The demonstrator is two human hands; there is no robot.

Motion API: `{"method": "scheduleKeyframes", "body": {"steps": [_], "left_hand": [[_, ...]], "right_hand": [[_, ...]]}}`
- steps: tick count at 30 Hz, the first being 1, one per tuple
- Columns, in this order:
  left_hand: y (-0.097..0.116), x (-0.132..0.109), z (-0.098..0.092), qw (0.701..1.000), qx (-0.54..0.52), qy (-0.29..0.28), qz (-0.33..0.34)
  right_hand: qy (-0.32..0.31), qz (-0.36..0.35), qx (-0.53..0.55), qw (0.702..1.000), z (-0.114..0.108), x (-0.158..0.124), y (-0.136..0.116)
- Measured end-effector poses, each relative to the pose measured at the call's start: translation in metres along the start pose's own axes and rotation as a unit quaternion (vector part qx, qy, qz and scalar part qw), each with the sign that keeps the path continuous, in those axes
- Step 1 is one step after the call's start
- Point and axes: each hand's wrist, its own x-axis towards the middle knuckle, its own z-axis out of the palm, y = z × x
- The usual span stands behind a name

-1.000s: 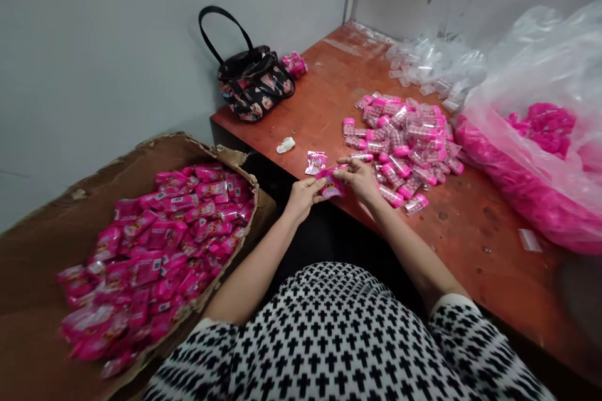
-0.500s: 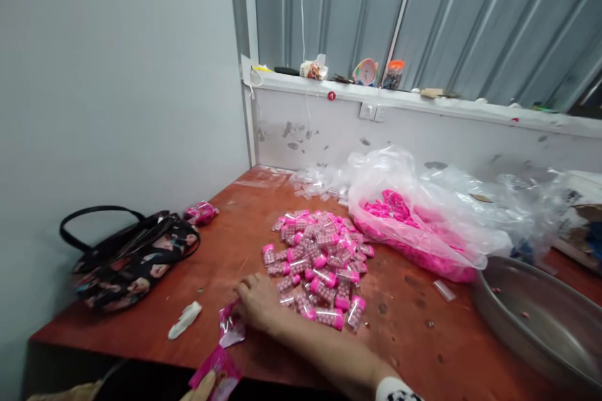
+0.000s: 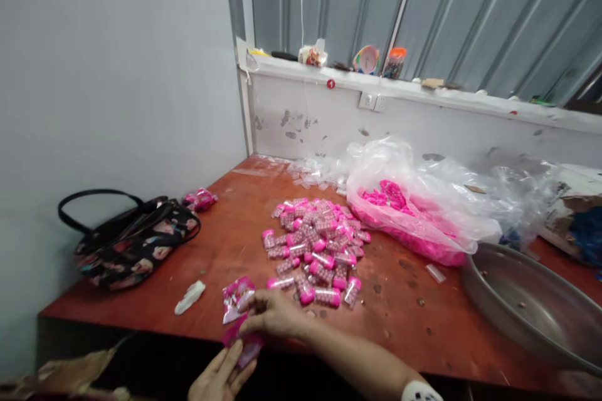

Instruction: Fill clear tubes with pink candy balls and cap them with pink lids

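Note:
At the front edge of the table, my left hand (image 3: 224, 371) pinches a pink packet (image 3: 248, 346) from below. My right hand (image 3: 273, 314) reaches in from the right, its fingers bent at the upper part of the same packet; whether they grip it is hard to make out. Another pink packet (image 3: 236, 298) lies on the table just beyond, beside my right fingertips. Behind my right hand spreads a pile of small clear bottles (image 3: 320, 244) with pink caps and pinkish beads inside.
A clear plastic bag (image 3: 404, 219) of pink pieces stands behind the pile. A metal basin (image 3: 531, 307) is at the right. A floral handbag (image 3: 136, 244), a white scrap (image 3: 190, 298) and pink packets (image 3: 200, 199) lie at the left of the red table (image 3: 409, 319).
My left hand has risen and moved right with its packet. My right hand has left the packet on the table and come to the held one. The view has shifted slightly.

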Motion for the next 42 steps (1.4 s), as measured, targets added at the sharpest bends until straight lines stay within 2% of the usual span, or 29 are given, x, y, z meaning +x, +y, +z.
{"method": "scheduleKeyframes", "body": {"steps": [3,5,7,9,11,13,15,17,19,21,23,25,26,28,30,31,32,33,35,39,42], "left_hand": [[-0.003,-0.014,0.005,1.0,0.011,0.002,0.008],[-0.008,-0.016,0.003,0.999,0.03,-0.011,0.015],[-0.015,-0.014,-0.004,0.999,0.038,-0.008,0.022],[-0.021,-0.012,-0.011,1.0,0.025,-0.001,0.016],[-0.027,-0.01,-0.016,1.0,-0.003,0.003,0.004],[-0.03,-0.008,-0.016,0.999,-0.045,0.008,-0.008],[-0.03,-0.006,-0.011,0.995,-0.097,0.017,-0.02],[-0.029,-0.004,-0.005,0.989,-0.146,0.021,-0.031],[-0.027,-0.003,0.0,0.982,-0.182,0.025,-0.043],[-0.023,-0.002,0.002,0.976,-0.209,0.039,-0.054],[-0.019,-0.002,0.004,0.969,-0.234,0.058,-0.06],[-0.015,-0.003,0.006,0.961,-0.258,0.076,-0.068],[-0.014,-0.004,0.007,0.957,-0.268,0.084,-0.072],[-0.012,-0.005,0.009,0.95,-0.286,0.096,-0.081],[-0.012,-0.007,0.012,0.944,-0.305,0.099,-0.079],[-0.012,-0.007,0.013,0.942,-0.314,0.095,-0.074],[-0.013,-0.008,0.014,0.939,-0.323,0.09,-0.07],[-0.013,-0.008,0.015,0.937,-0.333,0.082,-0.065],[-0.015,-0.01,0.018,0.933,-0.349,0.061,-0.058],[-0.016,-0.012,0.024,0.93,-0.364,0.021,-0.051],[-0.017,-0.012,0.027,0.933,-0.357,0.023,-0.048]], "right_hand": [[-0.004,-0.027,-0.05,0.998,-0.002,-0.014,0.007],[-0.011,-0.045,-0.091,0.995,-0.011,-0.023,0.013],[-0.017,-0.088,-0.146,0.985,-0.029,-0.029,0.017],[-0.003,-0.129,-0.256,0.958,-0.054,-0.029,0.017],[0.049,-0.147,-0.373,0.915,-0.078,-0.025,0.014],[0.087,-0.142,-0.51,0.844,-0.096,-0.018,0.007],[0.075,-0.128,-0.629,0.763,-0.102,-0.011,0.001],[0.046,-0.122,-0.708,0.694,-0.1,-0.004,-0.003],[0.024,-0.125,-0.747,0.653,-0.095,0.003,-0.005],[0.008,-0.127,-0.759,0.639,-0.093,0.008,-0.005],[0.002,-0.117,-0.751,0.65,-0.094,0.01,-0.003],[0.023,-0.103,-0.719,0.687,-0.093,0.006,-0.002],[0.044,-0.102,-0.688,0.717,-0.091,0.002,-0.001],[0.09,-0.114,-0.577,0.804,-0.08,-0.014,0.003],[0.125,-0.117,-0.4,0.9,-0.061,-0.036,0.009],[0.133,-0.107,-0.299,0.939,-0.05,-0.047,0.013],[0.141,-0.091,-0.21,0.963,-0.039,-0.058,0.017],[0.145,-0.074,-0.139,0.977,-0.029,-0.067,0.021],[0.153,-0.048,-0.056,0.986,-0.012,-0.079,0.03],[0.166,-0.035,-0.013,0.985,0.001,-0.083,0.042],[0.178,-0.037,0.003,0.983,0.001,-0.082,0.046]]}}
